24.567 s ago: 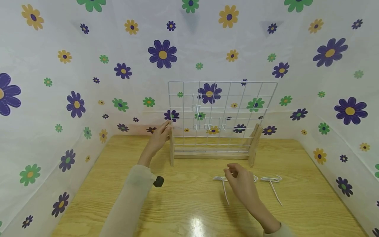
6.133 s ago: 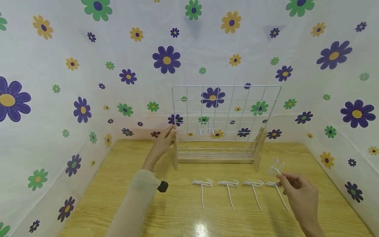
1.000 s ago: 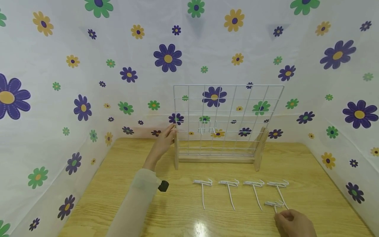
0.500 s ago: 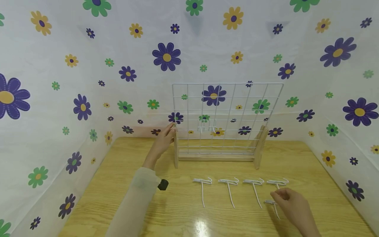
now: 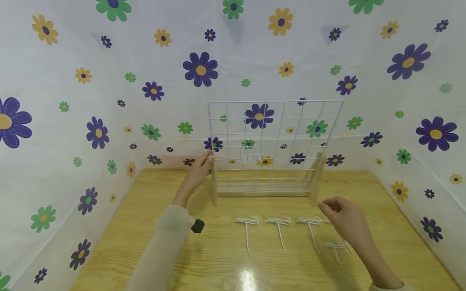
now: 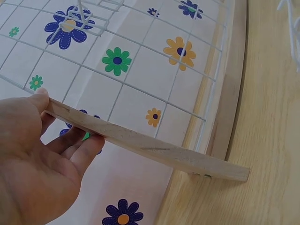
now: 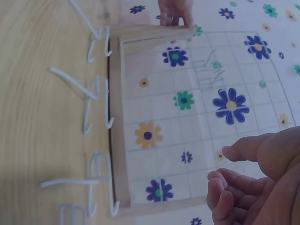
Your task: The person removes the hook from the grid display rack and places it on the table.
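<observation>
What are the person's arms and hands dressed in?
Both hands, left hand and right hand, are bare: no gloves, no rings showing. The left arm wears a pale, slightly sheer long sleeve with a small black device at the wrist. Only the edge of a similar pale cuff shows on the right arm.

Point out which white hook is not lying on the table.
The hook hanging on the wire grid, left of its centre. The other hooks lie flat on the table before the stand.
</observation>
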`<state>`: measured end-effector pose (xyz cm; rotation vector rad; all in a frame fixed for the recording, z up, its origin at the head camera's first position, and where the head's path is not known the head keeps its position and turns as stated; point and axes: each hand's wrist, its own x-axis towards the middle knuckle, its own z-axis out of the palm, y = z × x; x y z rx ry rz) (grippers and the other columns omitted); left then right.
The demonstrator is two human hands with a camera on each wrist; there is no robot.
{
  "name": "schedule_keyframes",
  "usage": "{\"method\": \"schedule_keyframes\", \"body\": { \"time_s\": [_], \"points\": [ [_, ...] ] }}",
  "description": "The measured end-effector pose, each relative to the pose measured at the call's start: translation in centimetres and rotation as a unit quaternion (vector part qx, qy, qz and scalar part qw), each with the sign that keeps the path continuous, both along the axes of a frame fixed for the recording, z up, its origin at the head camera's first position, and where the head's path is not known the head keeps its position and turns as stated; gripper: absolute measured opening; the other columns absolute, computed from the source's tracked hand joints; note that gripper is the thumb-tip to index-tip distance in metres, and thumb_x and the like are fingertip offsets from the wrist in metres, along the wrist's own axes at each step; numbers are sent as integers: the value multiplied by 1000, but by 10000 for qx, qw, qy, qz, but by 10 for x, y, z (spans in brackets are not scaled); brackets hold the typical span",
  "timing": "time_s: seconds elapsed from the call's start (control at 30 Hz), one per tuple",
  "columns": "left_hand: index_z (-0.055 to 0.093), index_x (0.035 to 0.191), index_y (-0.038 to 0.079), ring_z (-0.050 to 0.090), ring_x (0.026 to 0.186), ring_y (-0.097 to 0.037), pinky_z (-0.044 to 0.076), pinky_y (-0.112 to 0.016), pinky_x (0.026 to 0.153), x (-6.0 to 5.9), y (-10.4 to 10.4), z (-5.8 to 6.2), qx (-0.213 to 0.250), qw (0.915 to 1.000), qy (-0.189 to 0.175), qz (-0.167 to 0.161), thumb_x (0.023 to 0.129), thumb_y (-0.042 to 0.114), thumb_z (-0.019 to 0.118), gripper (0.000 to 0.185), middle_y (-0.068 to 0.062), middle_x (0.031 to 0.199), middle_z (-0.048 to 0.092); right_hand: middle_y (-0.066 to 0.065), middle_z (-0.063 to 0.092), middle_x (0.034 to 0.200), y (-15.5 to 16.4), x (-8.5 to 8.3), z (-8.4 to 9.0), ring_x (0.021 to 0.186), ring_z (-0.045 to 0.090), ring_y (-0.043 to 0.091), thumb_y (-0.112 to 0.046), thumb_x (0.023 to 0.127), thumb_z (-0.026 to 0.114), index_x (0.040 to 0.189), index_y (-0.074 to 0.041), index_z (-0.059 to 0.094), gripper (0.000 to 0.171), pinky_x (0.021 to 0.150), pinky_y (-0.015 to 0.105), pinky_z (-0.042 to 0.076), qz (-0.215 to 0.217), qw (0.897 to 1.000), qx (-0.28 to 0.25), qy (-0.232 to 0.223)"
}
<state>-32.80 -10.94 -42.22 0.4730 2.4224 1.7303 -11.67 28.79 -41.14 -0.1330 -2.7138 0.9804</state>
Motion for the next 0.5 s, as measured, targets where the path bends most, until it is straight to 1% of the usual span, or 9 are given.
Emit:
{"method": "schedule_keyframes", "body": {
  "time_s": [0.17, 0.37, 0.5],
  "points": [
    [25, 166, 21, 41, 145, -40, 45, -48, 114, 0, 3, 0, 38, 10000, -77, 48, 113, 40, 40, 58, -18, 165, 32, 5, 72, 86, -14, -8, 13, 74, 62, 18, -24, 101, 70, 107, 1, 74, 26, 53, 24, 50, 133, 9995, -75, 288],
    [27, 166, 20, 42, 144, -41, 47, -48, 113, -1, 2, 0, 52, 9999, -21, 100, 113, 40, 41, 58, -18, 164, 34, 6, 71, 87, -36, -21, 27, 76, 61, 19, -22, 100, 70, 107, 0, 75, 24, 58, 25, 51, 301, 9982, -175, 496],
    [27, 166, 18, 42, 144, -42, 46, -49, 113, -2, 1, 2, 67, 10000, 34, 23, 113, 40, 41, 59, -19, 164, 34, 7, 72, 89, -50, -31, 35, 79, 63, 21, -21, 100, 70, 108, 0, 76, 23, 63, 28, 52, 387, 9969, -244, 645]
  ]
}}
